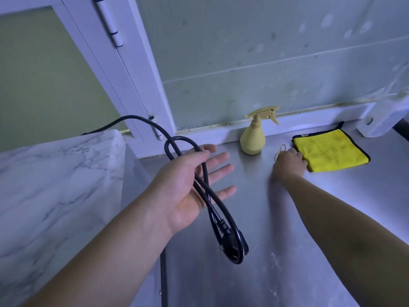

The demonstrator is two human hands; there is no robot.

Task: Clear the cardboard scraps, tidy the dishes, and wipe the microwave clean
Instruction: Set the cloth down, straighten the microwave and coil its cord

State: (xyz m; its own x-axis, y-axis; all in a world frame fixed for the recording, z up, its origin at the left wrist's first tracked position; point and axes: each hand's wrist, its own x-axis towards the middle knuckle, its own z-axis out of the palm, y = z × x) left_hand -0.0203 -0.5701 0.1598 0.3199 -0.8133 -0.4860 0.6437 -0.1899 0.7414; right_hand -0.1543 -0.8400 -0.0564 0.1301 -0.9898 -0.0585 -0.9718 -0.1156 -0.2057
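Note:
My left hand [188, 189] is palm up over the steel counter [254, 218], thumb pinning a looped black power cord [232, 240] whose plug hangs below the palm. The cord runs back behind a marble-patterned box [55, 178] at the left, apparently the microwave's top. My right hand [287, 162] rests on the counter with its fingers curled onto a thin yellow rubber band [282, 147], right beside a folded yellow cloth [332, 151]. A pale yellow spray bottle [252, 140] stands upright near the wall, just left of the band.
A white door frame with hinges [132, 74] rises behind the marble-patterned box. The stained wall panel [265, 63] backs the counter. A white roll-like object in clear plastic [376, 125] stands at the far right edge.

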